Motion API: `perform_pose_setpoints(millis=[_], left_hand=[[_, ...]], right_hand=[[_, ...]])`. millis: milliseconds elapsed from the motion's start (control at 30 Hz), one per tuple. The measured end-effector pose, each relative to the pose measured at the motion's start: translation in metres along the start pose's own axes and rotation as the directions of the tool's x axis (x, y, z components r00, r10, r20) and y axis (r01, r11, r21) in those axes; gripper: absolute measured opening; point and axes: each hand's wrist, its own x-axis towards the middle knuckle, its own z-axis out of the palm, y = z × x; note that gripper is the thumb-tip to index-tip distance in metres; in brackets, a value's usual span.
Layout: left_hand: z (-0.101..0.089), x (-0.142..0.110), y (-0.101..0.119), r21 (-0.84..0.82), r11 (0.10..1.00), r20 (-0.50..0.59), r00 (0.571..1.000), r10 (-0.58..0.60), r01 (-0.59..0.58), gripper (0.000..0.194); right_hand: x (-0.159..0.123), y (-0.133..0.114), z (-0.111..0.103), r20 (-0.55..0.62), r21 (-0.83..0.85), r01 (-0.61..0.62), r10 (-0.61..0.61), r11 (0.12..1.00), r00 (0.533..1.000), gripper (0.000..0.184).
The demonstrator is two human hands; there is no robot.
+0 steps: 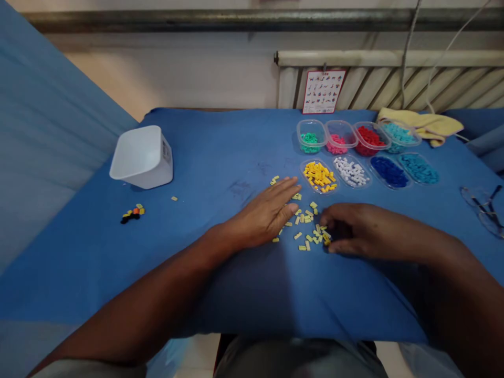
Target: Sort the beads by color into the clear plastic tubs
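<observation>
Small pale yellow building bricks [308, 218] lie scattered on the blue cloth in front of me. My left hand [271, 210] rests flat over the left part of them, fingers stretched out and nothing gripped. Some bricks show around its fingertips and thumb; any under the palm are hidden. At the right edge of the bricks, my right hand [348, 228] is low over the cloth with fingers curled. Its thumb and forefinger are apart, beside a small cluster that includes a deeper yellow brick [326, 239]. The inside of that palm is in shadow.
Behind the hands stand clear tubs of green [310, 142], pink, red and light blue bricks. Before them are shallow trays of yellow [319, 176], white and blue bricks. A white bin [144, 157] and a small brick assembly [134, 213] are left; glasses [486, 207] lie right.
</observation>
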Motion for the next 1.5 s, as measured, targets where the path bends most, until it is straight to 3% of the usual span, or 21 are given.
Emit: perform_pose_setpoints(millis=[100,267,400,500,567,667,800,1067,1233,1333,1433,1500], left_hand=[[-0.002,0.001,0.001,0.027,1.000,-0.058,0.998,0.008,-0.007,0.061],[-0.009,0.003,-0.023,0.201,0.970,-0.038,0.991,-0.130,0.135,0.062],[-0.015,0.003,-0.039,0.224,0.959,-0.165,0.976,-0.140,0.175,0.061],[-0.015,0.003,-0.039,0.233,0.954,-0.143,0.977,-0.157,0.187,0.061],[-0.012,0.003,-0.035,0.236,0.960,-0.087,0.987,-0.135,0.152,0.059],[-0.007,0.003,-0.029,0.252,0.963,-0.003,0.995,-0.102,0.100,0.058],[-0.004,0.003,-0.026,0.270,0.958,0.021,0.994,-0.108,0.098,0.060],[-0.003,0.003,-0.027,0.284,0.955,0.027,0.994,-0.102,0.090,0.059],[-0.003,0.004,-0.027,0.289,0.953,0.037,0.994,-0.104,0.089,0.060],[-0.004,0.004,-0.026,0.308,0.945,0.043,0.991,-0.125,0.105,0.059],[-0.003,0.004,-0.022,0.308,0.943,0.054,0.987,-0.150,0.127,0.060],[-0.002,0.004,-0.015,0.292,0.949,0.098,0.983,-0.154,0.120,0.065]], right_hand=[[0.017,-0.006,0.013,-0.045,-0.089,0.073,-0.077,0.993,0.996,0.005],[0.056,-0.006,0.037,-0.299,-0.164,0.216,-0.257,0.963,0.919,0.012],[0.057,0.001,0.037,-0.501,-0.186,0.162,-0.235,0.969,0.833,0.017],[0.048,0.005,0.033,-0.583,-0.189,0.114,-0.205,0.975,0.786,0.017],[0.045,0.004,0.033,-0.547,-0.194,0.150,-0.234,0.969,0.804,0.017],[0.050,-0.003,0.041,-0.381,-0.213,0.283,-0.346,0.935,0.857,0.024],[0.058,-0.011,0.049,-0.245,-0.234,0.353,-0.406,0.906,0.880,0.041],[0.049,-0.007,0.047,-0.256,-0.252,0.305,-0.367,0.919,0.894,0.028],[0.048,-0.010,0.047,-0.204,-0.287,0.243,-0.307,0.927,0.930,0.017],[0.048,-0.010,0.049,-0.197,-0.313,0.265,-0.336,0.912,0.921,0.016],[0.047,-0.006,0.045,-0.283,-0.338,0.257,-0.359,0.905,0.889,0.018],[0.048,0.001,0.036,-0.408,-0.335,0.182,-0.316,0.925,0.857,0.020]])
